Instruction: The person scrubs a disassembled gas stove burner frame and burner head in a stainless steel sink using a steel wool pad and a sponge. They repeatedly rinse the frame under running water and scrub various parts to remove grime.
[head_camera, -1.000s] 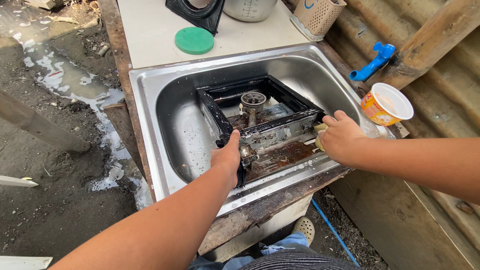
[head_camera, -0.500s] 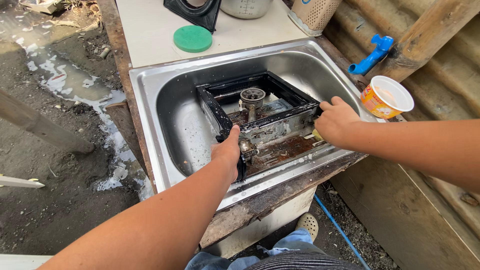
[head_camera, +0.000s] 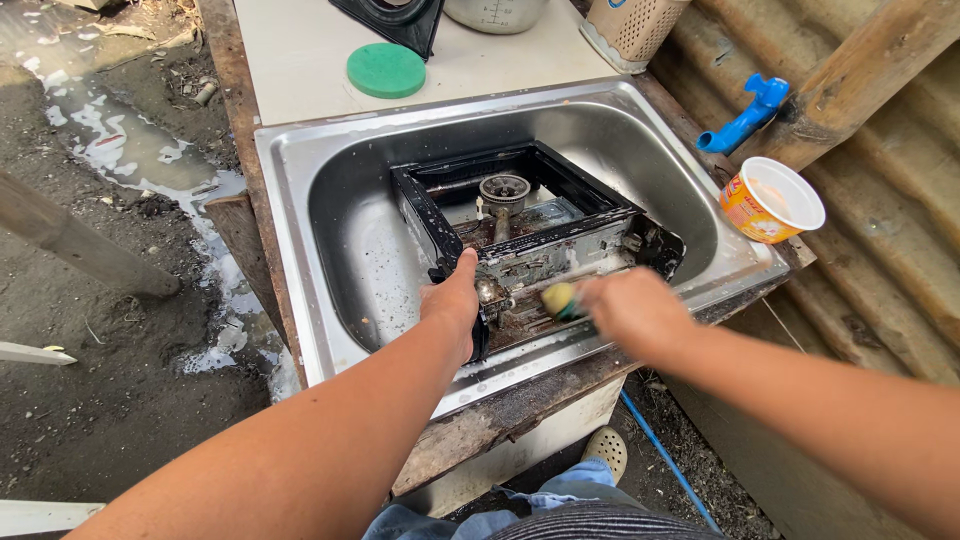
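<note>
A dirty black gas stove (head_camera: 520, 225) lies tilted inside a steel sink (head_camera: 330, 225), its round burner facing up. My left hand (head_camera: 455, 300) grips the stove's near left corner and holds it steady. My right hand (head_camera: 625, 310), blurred, is closed on a yellow and green sponge (head_camera: 558, 297) pressed against the stove's rusty front face.
A green round lid (head_camera: 386, 70) lies on the white counter behind the sink. An orange and white cup (head_camera: 770, 200) sits on the sink's right rim, below a blue tap (head_camera: 745, 120). A beige basket (head_camera: 635, 25) stands at the back. Wet muddy ground lies to the left.
My right hand has slid left from the stove's right end to the middle of its front face, with the sponge now showing. My left hand stays on the corner.
</note>
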